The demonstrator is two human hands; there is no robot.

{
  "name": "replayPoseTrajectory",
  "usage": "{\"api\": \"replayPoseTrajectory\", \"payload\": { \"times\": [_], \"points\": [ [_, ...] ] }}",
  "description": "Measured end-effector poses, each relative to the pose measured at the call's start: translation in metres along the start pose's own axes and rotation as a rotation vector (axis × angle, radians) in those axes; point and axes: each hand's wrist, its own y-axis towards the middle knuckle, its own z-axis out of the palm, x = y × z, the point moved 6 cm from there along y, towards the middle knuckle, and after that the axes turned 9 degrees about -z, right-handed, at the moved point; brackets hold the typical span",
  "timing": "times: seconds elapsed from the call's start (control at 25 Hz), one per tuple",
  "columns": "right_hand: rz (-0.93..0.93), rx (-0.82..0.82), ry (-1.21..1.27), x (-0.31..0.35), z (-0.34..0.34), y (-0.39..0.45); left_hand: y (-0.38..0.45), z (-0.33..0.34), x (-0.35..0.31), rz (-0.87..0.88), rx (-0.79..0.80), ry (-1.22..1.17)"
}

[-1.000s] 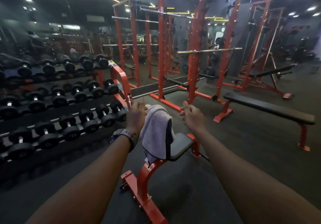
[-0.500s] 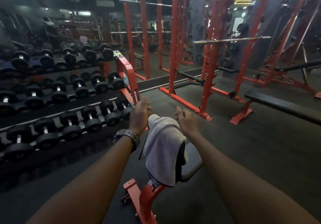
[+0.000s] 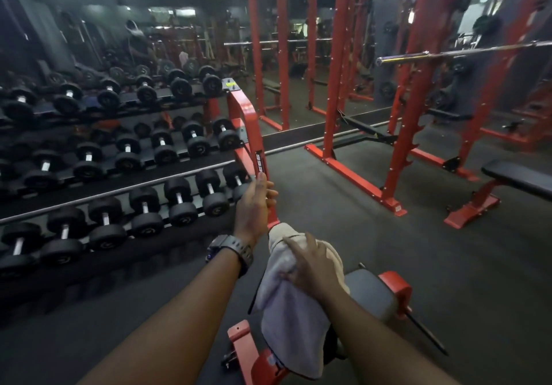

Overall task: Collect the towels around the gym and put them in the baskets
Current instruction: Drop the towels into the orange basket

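Observation:
A pale grey towel [image 3: 294, 322] hangs over the padded back of a small red seat [image 3: 370, 293] right below me. My right hand [image 3: 310, 265] lies on the towel's top fold with its fingers closing on the cloth. My left hand [image 3: 254, 205] is raised to the left of the towel, fingers loosely apart, holding nothing; a dark watch sits on its wrist. No basket is in view.
A three-tier dumbbell rack [image 3: 119, 151] with a red end frame [image 3: 248, 133] runs along the left. Red squat racks [image 3: 343, 85] with a barbell [image 3: 466, 52] stand ahead. A flat black bench [image 3: 519, 178] on red legs is at the right.
I have moved closer to the seat. My right hand dropped from beside the towel onto its top fold. My left hand stayed raised to the towel's left.

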Motion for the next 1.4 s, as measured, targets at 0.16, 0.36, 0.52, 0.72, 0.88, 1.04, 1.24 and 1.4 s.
{"api": "replayPoseTrajectory", "payload": {
  "times": [0.16, 0.36, 0.52, 0.72, 0.88, 1.04, 1.24, 1.4],
  "points": [
    [-0.013, -0.181, -0.026, -0.002, -0.028, 0.021, 0.029, -0.006, -0.029, 0.039, 0.008, 0.01],
    [-0.099, -0.505, 0.109, 0.01, -0.165, 0.068, 0.045, -0.028, -0.12, 0.204, -0.021, 0.037],
    [-0.188, -0.819, 0.28, 0.051, -0.278, 0.084, 0.033, -0.06, -0.184, 0.322, -0.109, 0.041],
    [-0.342, -0.953, 0.491, 0.116, -0.345, 0.087, 0.0, -0.121, -0.232, 0.407, -0.286, 0.122],
    [-0.447, -0.914, 0.607, 0.183, -0.349, 0.082, -0.048, -0.195, -0.247, 0.431, -0.474, 0.242],
    [-0.557, -0.854, 0.686, 0.273, -0.327, 0.069, -0.116, -0.287, -0.246, 0.412, -0.672, 0.28],
    [-0.741, -0.686, 0.812, 0.438, -0.274, 0.01, -0.254, -0.431, -0.218, 0.347, -0.951, 0.26],
    [-0.868, -0.528, 0.939, 0.575, -0.219, -0.075, -0.399, -0.536, -0.179, 0.292, -1.153, 0.23]
  ]
}}
